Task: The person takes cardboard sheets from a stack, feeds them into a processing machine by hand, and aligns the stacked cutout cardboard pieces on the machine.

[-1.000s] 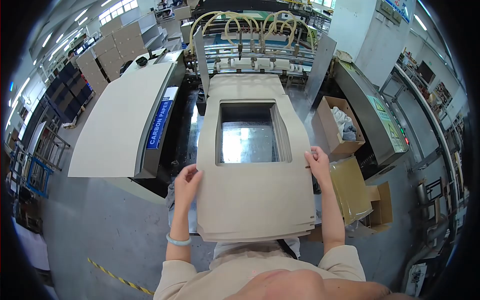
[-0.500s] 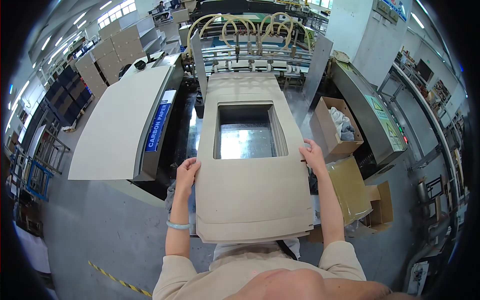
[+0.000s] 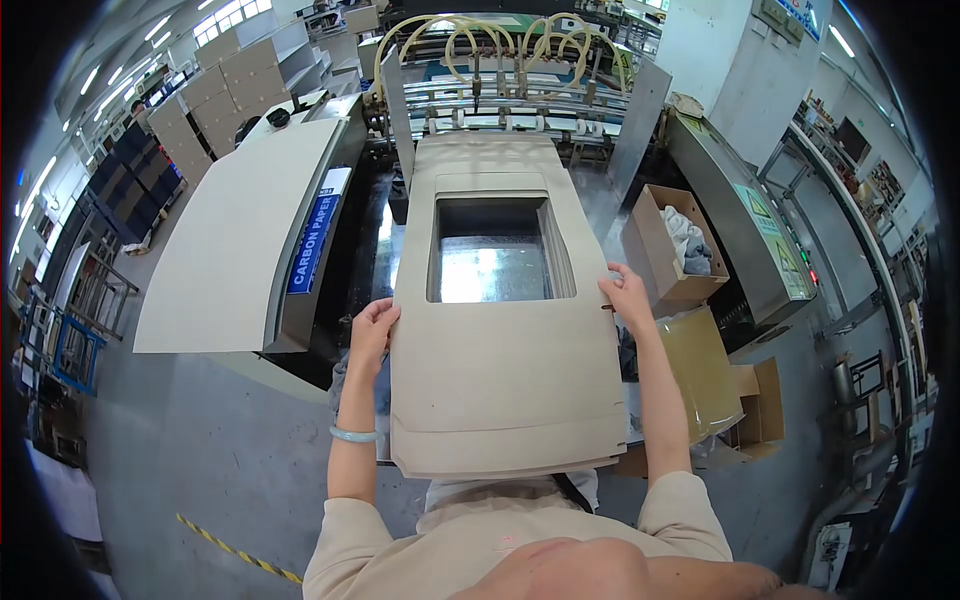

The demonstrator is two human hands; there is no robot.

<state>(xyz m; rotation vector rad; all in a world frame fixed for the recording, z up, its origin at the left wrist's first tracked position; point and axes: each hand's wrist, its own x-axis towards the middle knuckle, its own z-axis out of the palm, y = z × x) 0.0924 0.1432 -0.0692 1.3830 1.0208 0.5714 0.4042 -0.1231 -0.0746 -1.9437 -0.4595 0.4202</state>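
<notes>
A stack of beige die-cut cardboard sheets (image 3: 505, 365), each with a large window cut through it, lies in front of me on the machine's feed bed. At the stack's left edge is my left hand (image 3: 374, 328), its fingers closed on the border of the sheets. On the opposite edge, about level with the window's lower side, my right hand (image 3: 627, 297) pinches the cardboard between thumb and fingers. Dark shiny metal (image 3: 490, 265) shows through the window. How many sheets each hand grips is hidden.
Rollers and hoses of a feeding machine (image 3: 510, 110) stand ahead, between two upright metal plates. Left are a large pale board (image 3: 225, 240) and a blue carbon paper box (image 3: 318, 235). Right, a carton with rags (image 3: 675, 280), a side panel (image 3: 740, 200) and an open carton (image 3: 765, 410).
Both hands have moved slightly forward along the stack's edges. An offset edge line now shows above the window. The whole view has shifted a little.
</notes>
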